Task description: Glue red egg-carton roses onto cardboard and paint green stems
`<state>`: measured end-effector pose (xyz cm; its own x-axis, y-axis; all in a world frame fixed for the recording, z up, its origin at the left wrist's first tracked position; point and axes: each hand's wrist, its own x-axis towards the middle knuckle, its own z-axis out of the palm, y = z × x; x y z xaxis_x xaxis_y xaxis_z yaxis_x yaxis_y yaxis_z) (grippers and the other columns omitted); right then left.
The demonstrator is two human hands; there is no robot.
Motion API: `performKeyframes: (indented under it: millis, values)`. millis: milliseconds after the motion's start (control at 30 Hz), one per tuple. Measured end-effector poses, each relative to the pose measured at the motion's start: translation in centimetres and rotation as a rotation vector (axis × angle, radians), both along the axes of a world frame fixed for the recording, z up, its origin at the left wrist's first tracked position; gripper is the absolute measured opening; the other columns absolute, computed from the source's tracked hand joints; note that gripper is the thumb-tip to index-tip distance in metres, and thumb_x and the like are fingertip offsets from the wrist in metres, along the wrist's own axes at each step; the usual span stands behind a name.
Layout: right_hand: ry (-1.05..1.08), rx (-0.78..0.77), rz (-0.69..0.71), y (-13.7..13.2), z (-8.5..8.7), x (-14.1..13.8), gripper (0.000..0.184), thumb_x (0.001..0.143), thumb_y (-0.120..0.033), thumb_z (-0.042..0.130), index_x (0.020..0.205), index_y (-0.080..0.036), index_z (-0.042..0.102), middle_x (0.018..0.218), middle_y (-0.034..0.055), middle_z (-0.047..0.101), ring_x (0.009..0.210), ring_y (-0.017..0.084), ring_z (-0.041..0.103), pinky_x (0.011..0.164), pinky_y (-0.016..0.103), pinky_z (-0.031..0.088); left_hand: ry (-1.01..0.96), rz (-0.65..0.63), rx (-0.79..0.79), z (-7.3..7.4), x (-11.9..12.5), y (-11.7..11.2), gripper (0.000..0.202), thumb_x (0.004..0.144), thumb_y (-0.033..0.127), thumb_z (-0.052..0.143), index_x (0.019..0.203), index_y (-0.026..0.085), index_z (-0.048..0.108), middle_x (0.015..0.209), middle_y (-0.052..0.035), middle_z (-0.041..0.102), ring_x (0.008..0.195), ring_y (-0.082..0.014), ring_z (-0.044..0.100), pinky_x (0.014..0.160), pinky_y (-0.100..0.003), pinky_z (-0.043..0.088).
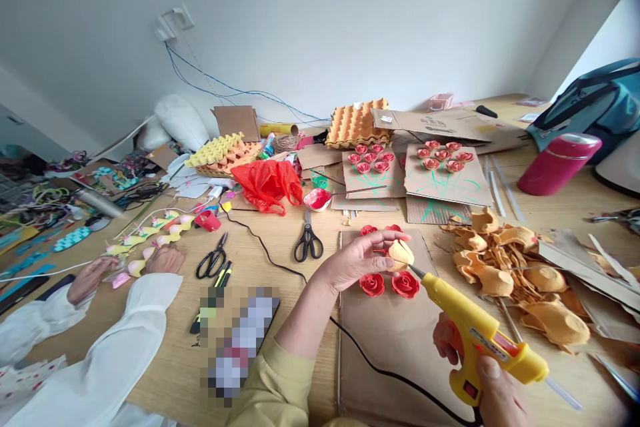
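Between the fingers of my left hand (357, 259) is an orange egg-carton flower (401, 253), held up over a sheet of cardboard (385, 353). My right hand (493, 373) grips a yellow hot glue gun (470, 320), a clear glue stick poking from its back end. The gun's nozzle points at the flower and is at or very near its lower side. Red paper roses, such as this one (372, 284) and its neighbour (405, 285), sit on the cardboard under my left hand, which partly hides the others.
Cut orange egg-carton pieces (520, 267) are heaped at the right. Behind stand two cardboard panels with red roses (370, 173). Black scissors (308, 240) and a phone-like blurred object (243, 340) lie left. A co-worker's hands (165, 259) handle egg-carton strips. A pink bottle (559, 163) stands right.
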<state>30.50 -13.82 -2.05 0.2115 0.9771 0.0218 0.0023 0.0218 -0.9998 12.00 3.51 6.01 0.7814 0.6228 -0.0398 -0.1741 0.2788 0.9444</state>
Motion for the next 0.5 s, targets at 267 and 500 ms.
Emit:
performKeyframes:
  millis: [267,500]
  values:
    - [-0.066,0.047,-0.005,0.13,0.23,0.11,0.057,0.087,-0.078,0.037,0.079,-0.024,0.055,0.077,0.0057,0.05,0.068,0.02,0.043,0.058,0.033,0.042,-0.016,0.025,-0.005,0.22,-0.04,-0.04,0.06,0.074,0.038,0.085,0.128,0.022,0.065,0.121,-0.012,0.064,0.102,-0.0205,0.065,0.086,-0.032,0.056]
    - [-0.068,0.05,0.012,0.01,0.1,0.06,0.058,0.087,-0.079,0.036,0.081,-0.024,0.053,0.078,0.0047,0.049,0.068,0.019,0.043,0.059,0.033,0.041,0.012,0.008,0.034,0.07,-0.09,0.04,0.062,0.074,0.037,0.084,0.131,0.022,0.064,0.123,-0.0127,0.064,0.105,-0.0215,0.064,0.09,-0.033,0.055]
